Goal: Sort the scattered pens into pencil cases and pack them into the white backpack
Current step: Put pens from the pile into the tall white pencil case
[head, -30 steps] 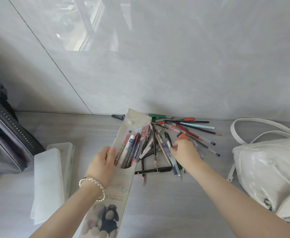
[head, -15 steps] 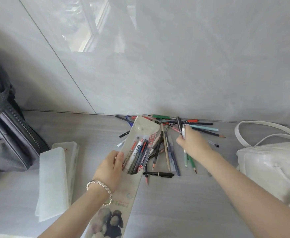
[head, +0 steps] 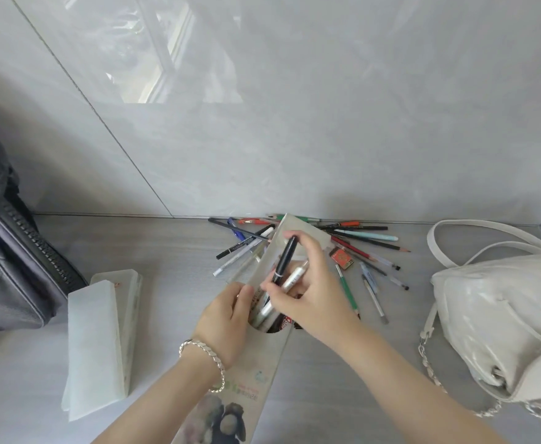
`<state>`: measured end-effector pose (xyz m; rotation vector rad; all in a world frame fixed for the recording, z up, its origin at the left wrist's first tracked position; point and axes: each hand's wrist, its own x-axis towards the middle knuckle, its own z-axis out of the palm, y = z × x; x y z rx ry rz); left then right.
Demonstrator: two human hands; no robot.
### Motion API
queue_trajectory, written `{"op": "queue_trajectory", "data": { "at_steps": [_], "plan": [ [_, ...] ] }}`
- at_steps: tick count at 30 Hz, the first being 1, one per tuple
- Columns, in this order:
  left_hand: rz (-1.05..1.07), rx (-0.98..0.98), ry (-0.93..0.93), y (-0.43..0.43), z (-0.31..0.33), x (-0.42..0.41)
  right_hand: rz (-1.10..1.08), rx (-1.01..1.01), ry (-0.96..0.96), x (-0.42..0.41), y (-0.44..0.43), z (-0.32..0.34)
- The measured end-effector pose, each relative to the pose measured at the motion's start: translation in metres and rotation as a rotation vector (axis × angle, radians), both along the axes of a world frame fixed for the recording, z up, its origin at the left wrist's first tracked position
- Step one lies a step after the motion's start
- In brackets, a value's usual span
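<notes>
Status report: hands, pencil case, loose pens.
Left hand grips open pencil case. Right hand feeding black pen and silver pen into it. Loose pens remain. White backpack unobstructed.

The pencil case [head: 230,408] is running off the bottom edge, its mouth hiding the lower ends of the pens [head: 283,267]. The grey bag [head: 9,267] and white backpack [head: 503,322] are being cropped at the sides.

You're on a home or study-room floor, glossy grey tiled wall [head: 326,123], grey bag [head: 13,267], white backpack [head: 503,315], scattered pens [head: 365,241]
</notes>
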<state>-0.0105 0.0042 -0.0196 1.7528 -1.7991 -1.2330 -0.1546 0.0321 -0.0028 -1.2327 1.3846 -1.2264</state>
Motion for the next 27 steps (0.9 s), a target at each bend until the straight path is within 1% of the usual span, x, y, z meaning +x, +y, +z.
{"op": "queue_trajectory", "data": {
  "at_steps": [2, 5, 6, 7, 8, 10, 13, 14, 15, 16, 18, 19, 20, 21, 22, 23, 24, 25, 27],
  "plan": [
    [0.002, 0.006, -0.022, 0.000, -0.002, 0.003, -0.044, -0.037, 0.020, 0.001, -0.002, -0.003],
    [0.016, 0.013, -0.014, 0.002, -0.004, 0.007, -0.226, -0.058, -0.016, 0.001, -0.009, -0.013],
    [0.018, 0.009, -0.014, 0.002, -0.004, 0.008, -0.251, -0.056, -0.019, 0.001, -0.010, -0.016],
    [0.023, 0.003, -0.014, 0.001, -0.004, 0.008, -0.252, -0.055, 0.026, 0.002, -0.011, -0.019],
    [0.029, -0.002, -0.015, 0.001, -0.005, 0.008, -0.231, -0.066, 0.110, 0.004, -0.012, -0.022],
    [0.047, -0.008, -0.017, 0.001, -0.005, 0.008, -0.152, -0.096, 0.342, 0.009, -0.011, -0.027],
    [0.061, -0.002, 0.001, -0.001, -0.007, 0.008, -0.036, -0.249, 0.698, 0.023, -0.011, -0.042],
    [0.062, 0.002, -0.005, -0.003, -0.008, 0.008, -0.013, -0.286, 0.755, 0.026, -0.011, -0.046],
    [0.065, 0.005, -0.024, -0.004, -0.009, 0.010, 0.011, -0.293, 0.749, 0.026, -0.010, -0.048],
    [0.072, 0.005, -0.045, -0.006, -0.011, 0.012, 0.027, -0.288, 0.696, 0.023, -0.011, -0.047],
    [0.093, 0.012, -0.078, -0.012, -0.014, 0.020, -0.062, -0.283, 0.584, 0.011, -0.012, -0.046],
    [0.108, 0.020, -0.089, -0.015, -0.015, 0.024, -0.159, -0.248, 0.548, 0.003, -0.012, -0.047],
    [0.126, 0.026, -0.100, -0.018, -0.016, 0.027, -0.256, -0.168, 0.528, -0.008, -0.014, -0.050],
    [0.139, 0.028, -0.110, -0.020, -0.016, 0.031, -0.325, -0.032, 0.536, -0.019, -0.018, -0.055],
    [0.148, 0.029, -0.114, -0.022, -0.016, 0.033, -0.343, 0.158, 0.560, -0.030, -0.021, -0.063],
    [0.155, 0.028, -0.113, -0.022, -0.016, 0.035, -0.316, 0.363, 0.592, -0.040, -0.023, -0.074],
    [0.157, 0.024, -0.113, -0.022, -0.016, 0.036, -0.257, 0.525, 0.629, -0.047, -0.024, -0.084],
    [0.157, 0.022, -0.114, -0.022, -0.015, 0.037, -0.196, 0.627, 0.663, -0.050, -0.025, -0.093],
    [0.157, 0.023, -0.113, -0.021, -0.015, 0.037, -0.124, 0.708, 0.686, -0.050, -0.028, -0.104]
  ]
}}
